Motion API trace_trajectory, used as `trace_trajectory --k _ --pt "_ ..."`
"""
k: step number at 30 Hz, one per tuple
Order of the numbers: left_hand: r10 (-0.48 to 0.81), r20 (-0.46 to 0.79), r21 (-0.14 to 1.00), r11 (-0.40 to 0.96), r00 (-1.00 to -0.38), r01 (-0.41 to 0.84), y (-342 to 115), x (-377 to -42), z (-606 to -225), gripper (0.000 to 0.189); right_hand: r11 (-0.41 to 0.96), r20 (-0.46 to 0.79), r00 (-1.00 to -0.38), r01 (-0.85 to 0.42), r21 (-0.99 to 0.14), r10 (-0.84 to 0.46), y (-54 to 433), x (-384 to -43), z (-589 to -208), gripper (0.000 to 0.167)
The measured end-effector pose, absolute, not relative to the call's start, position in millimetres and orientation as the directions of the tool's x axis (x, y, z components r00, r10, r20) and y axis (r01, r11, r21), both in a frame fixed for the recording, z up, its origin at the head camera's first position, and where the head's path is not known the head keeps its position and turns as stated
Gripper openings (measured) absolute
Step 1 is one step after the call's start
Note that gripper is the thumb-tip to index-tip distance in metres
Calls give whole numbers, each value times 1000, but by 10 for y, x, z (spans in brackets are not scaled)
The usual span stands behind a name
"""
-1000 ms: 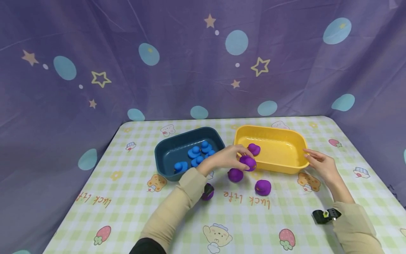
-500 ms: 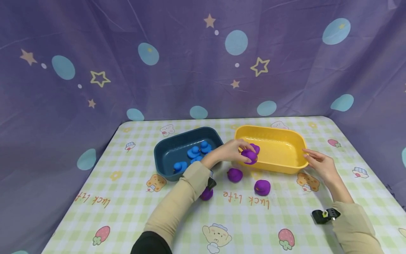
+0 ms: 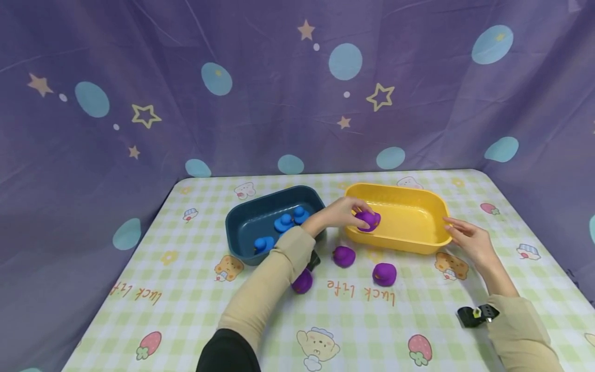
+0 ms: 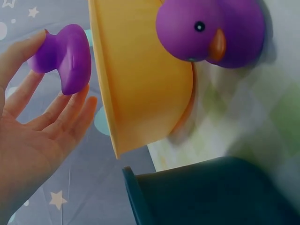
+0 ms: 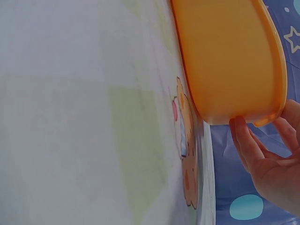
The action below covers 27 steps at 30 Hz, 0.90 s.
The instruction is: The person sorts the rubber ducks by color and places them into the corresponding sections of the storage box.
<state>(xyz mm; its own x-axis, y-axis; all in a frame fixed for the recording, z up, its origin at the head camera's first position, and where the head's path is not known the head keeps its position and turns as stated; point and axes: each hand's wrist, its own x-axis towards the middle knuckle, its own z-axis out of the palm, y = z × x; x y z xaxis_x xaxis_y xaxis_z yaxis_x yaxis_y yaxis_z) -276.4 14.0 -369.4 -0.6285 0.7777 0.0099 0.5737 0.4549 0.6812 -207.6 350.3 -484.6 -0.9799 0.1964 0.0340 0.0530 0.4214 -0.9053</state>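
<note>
The left hand [image 3: 341, 213] pinches a purple duck [image 4: 75, 58] between thumb and fingers above the left end of the yellow tub [image 3: 409, 245], while the right hand [image 3: 471, 245], fingers lightly extended, touches the tub's right end. The step in hand looks like putting the duck inside; the next move calls for lowering it past the rim and loosening the fingers.
</note>
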Motion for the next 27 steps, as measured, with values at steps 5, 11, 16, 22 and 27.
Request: trace_trajectory --k 5,11,16,22,27 --pt "767 -11 675 479 -641 562 167 -2817 -3719 32 425 39 -979 51 -904 201 3506 -2089 -4868 63" --pt "765 -30 654 501 -643 566 199 -2890 -3752 32 428 41 -978 51 -902 203 3510 -2086 -4872 63" --pt "760 -63 650 523 -647 551 238 -2948 -3807 32 440 35 -979 59 -896 203 3515 -2079 -4856 64" --pt "759 -112 627 555 -642 547 290 -2995 -3856 31 432 36 -979 55 -900 198 3512 -2070 -4850 63" --pt "761 -152 592 581 -630 558 320 -3008 -3860 30 428 37 -980 50 -902 194 3511 -2075 -4858 59"
